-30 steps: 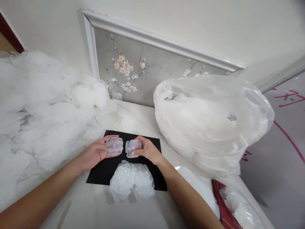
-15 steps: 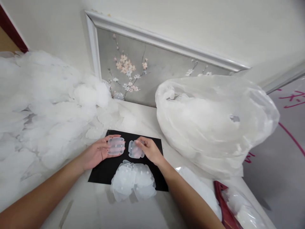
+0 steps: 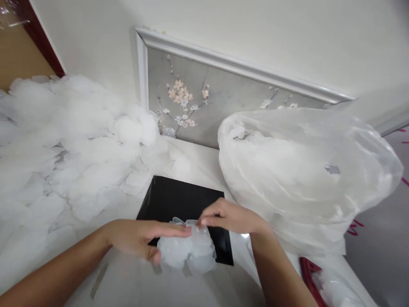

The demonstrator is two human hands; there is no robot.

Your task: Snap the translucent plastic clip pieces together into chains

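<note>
A pile of translucent, scallop-edged plastic pieces lies at the front of a black mat and overhangs its near edge. My left hand rests over the pile's left part, fingers stretched flat and thumb apart, touching the top pieces. At the pile's upper right, my right hand has its thumb and fingertips brought together on the edge of a translucent plastic piece. Motion blur and the overlap of pieces hide exactly which piece is pinched.
A large heap of similar pieces covers the left side of the white table. A bulging clear plastic bag of pieces stands at right. Behind is a framed blossom picture. A dark red object lies at lower right.
Both hands have come down from the mat's middle to the pile. The two single pieces held apart before no longer show separately. The view has shifted slightly.
</note>
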